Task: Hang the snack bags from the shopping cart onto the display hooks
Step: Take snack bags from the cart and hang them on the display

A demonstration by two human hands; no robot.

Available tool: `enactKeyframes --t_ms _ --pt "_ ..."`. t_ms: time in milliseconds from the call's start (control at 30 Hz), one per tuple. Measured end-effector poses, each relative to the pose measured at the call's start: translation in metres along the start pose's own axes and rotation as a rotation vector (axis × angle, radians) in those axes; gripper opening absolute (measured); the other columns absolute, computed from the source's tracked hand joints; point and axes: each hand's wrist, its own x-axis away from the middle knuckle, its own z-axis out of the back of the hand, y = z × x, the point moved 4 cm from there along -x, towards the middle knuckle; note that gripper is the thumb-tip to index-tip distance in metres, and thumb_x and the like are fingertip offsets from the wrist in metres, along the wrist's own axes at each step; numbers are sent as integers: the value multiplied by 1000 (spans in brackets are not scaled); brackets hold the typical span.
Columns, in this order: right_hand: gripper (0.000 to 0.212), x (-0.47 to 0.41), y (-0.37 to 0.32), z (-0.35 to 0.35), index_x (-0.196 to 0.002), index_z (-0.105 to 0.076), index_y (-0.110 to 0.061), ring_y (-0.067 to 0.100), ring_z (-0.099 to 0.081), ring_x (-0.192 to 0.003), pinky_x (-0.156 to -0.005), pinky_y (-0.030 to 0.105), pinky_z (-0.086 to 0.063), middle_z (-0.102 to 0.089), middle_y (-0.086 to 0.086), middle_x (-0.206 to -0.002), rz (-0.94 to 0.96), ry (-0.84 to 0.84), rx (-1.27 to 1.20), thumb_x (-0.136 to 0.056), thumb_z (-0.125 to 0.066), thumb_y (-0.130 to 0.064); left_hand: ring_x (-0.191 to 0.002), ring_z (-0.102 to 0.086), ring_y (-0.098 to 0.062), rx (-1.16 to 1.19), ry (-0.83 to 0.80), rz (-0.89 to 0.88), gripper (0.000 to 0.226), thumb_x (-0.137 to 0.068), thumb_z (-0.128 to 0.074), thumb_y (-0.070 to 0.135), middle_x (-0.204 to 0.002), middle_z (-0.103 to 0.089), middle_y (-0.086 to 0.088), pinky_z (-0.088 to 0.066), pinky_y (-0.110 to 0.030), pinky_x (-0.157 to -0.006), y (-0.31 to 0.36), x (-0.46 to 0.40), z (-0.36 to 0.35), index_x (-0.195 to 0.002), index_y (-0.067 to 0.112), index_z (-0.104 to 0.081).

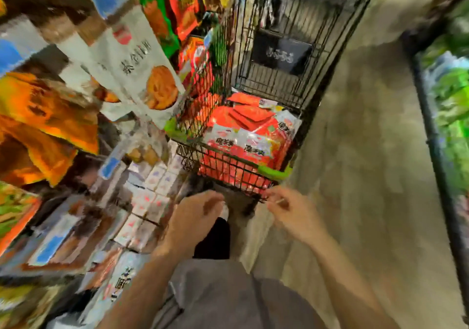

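Red snack bags (pixel 250 135) lie piled in the black wire shopping cart (pixel 291 49) in front of me. Snack bags (pixel 142 69) hang on the display at the left; the hooks are hidden behind them. My left hand (pixel 195 217) hovers below the cart's near end, fingers loosely curled, holding nothing. To its right, my right hand (pixel 291 212) hangs just under the cart's near corner with relaxed fingers, and it too is empty. The whole frame is blurred by motion.
Small white boxes (pixel 152 191) fill low shelves at the left. A dark shelf frame (pixel 436 138) with green packs (pixel 454 92) lines the right side. Bare beige floor (pixel 368 176) runs between the cart and that shelf. My leg and dark shoe (pixel 215 237) are below.
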Motion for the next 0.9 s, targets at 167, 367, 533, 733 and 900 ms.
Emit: enactKeyframes --t_ms 167,367,533,733,900 --pt "22 -110 -6 23 -110 -66 -15 12 -57 -83 -74 24 -39 -62 -6 -90 -86 122 -36 -88 -66 -16 -85 -65 -12 51 -113 -35 23 -88 -62 34 -94 -71 4 -43 -12 -76 4 -149 7 -103 19 -71" --pt "56 -246 3 26 -132 -51 -20 24 -57 -113 -97 42 -46 -59 7 -123 -337 183 -196 -80 -68 -28 -101 -63 -22 17 -252 89 39 -86 -62 38 -111 -68 -4 -41 -23 -84 -19 -297 7 -120 20 -64" --pt "59 -308 44 41 -130 -51 -21 30 -46 -128 -102 41 -43 -53 12 -133 -567 350 -126 -78 -62 -46 -92 -64 -27 2 -313 147 31 -90 -63 21 -111 -68 -7 -50 -35 -83 -47 -370 -14 -121 19 -63" --pt "58 -336 70 47 -146 -30 -30 27 -37 -131 -106 45 -37 -30 0 -149 -789 461 6 -93 -51 -28 -97 -60 -11 154 -450 223 25 -93 -58 9 -104 -62 4 -44 -17 -82 -76 -393 -52 -117 15 -62" --pt "52 -320 70 47 -144 -28 -40 25 -49 -110 -87 34 -42 -16 -2 -150 -686 421 161 -96 -44 -30 -99 -64 -17 181 -478 278 21 -91 -61 7 -98 -65 4 -49 -30 -91 -96 -388 -73 -110 17 -65"
